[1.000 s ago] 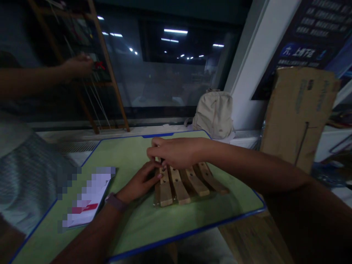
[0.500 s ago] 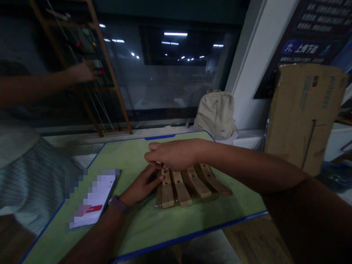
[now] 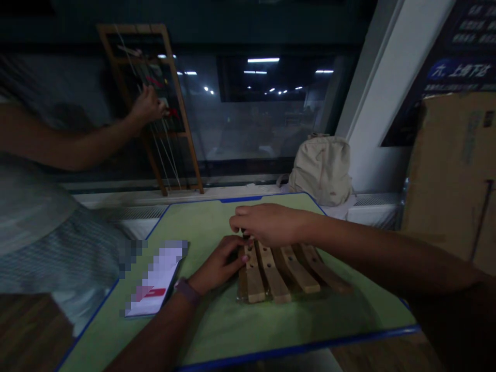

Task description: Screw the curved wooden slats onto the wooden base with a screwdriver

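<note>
Several curved wooden strips with drilled holes lie side by side on a green tabletop (image 3: 217, 330). My left hand (image 3: 220, 261) grips the upper end of the leftmost wooden strip (image 3: 256, 284), its thumb pressed along the left edge. Over the strips' far ends is my right hand (image 3: 271, 222), fingers curled closed close to my left fingertips. Beneath those fingers a small dark piece (image 3: 245, 234) shows above the strip's end; its kind is hidden. The neighbouring wooden strip (image 3: 277, 284) lies just right of the gripped one. Something brownish and shiny sits under the strips.
A phone (image 3: 155, 284) with a lit, partly pixelated screen lies on the left side of the table. Another person's hand (image 3: 149, 106) touches strings on a wooden frame (image 3: 186, 119) by the window. A beige backpack (image 3: 323, 168) and a cardboard box (image 3: 449, 175) stand beyond the table.
The whole view has shifted, so the table and strips appear farther right. Both my hands stay at the same end of the leftmost strip. The other person's hand now appears higher on the frame.
</note>
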`<state>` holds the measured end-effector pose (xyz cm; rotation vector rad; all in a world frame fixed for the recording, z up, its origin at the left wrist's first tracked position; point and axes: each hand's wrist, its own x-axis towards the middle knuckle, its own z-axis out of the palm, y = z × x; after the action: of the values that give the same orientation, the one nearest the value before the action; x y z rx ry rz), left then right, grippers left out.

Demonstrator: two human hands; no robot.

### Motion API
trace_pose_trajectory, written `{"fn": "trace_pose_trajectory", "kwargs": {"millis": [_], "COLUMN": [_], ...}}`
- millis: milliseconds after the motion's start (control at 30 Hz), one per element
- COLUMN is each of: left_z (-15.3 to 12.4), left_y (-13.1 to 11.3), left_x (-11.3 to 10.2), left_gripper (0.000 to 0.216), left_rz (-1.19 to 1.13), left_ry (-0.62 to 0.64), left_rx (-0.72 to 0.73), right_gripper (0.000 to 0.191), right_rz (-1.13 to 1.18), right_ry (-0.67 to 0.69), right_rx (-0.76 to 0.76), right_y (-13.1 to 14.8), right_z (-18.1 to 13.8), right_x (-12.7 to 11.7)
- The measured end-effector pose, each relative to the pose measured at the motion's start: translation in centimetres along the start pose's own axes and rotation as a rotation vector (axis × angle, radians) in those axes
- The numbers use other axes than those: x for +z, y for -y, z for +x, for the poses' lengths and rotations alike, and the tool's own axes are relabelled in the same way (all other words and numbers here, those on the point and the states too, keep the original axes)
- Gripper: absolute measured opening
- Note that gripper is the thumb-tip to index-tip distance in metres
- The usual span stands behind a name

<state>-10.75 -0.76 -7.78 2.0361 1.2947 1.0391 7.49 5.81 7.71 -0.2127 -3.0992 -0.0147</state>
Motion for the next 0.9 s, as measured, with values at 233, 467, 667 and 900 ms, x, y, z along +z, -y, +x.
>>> {"fn": "trace_pose_trajectory", "kwargs": {"millis": [233, 467, 667, 900], "left_z": [0.1, 0.1, 0.0, 0.1], "left_y": [0.2, 0.1, -0.1, 0.1], "left_x": [0.1, 0.1, 0.0, 0.1], "left_gripper": [0.035, 0.032, 0.031, 0.033], "left_rz": [-0.004, -0.038, -0.049, -0.035], "left_ry": [0.015, 0.018, 0.039, 0.037], "left_rx": [0.002, 0.001, -0.009, 0.007], "right_gripper": [0.033, 0.018, 0.024, 0.019], "right_rz": [-0.122, 0.186, -0.064, 0.077], "right_ry": [0.021, -0.002, -0.072, -0.036], "right_rx": [0.251, 0.094, 0.263, 0.143], "right_y": [0.5, 0.1, -0.1, 0.5], "right_z": [-0.2, -1.0, 0.3, -1.2], "right_x": [-0.3, -0.1, 0.4, 0.5]}}
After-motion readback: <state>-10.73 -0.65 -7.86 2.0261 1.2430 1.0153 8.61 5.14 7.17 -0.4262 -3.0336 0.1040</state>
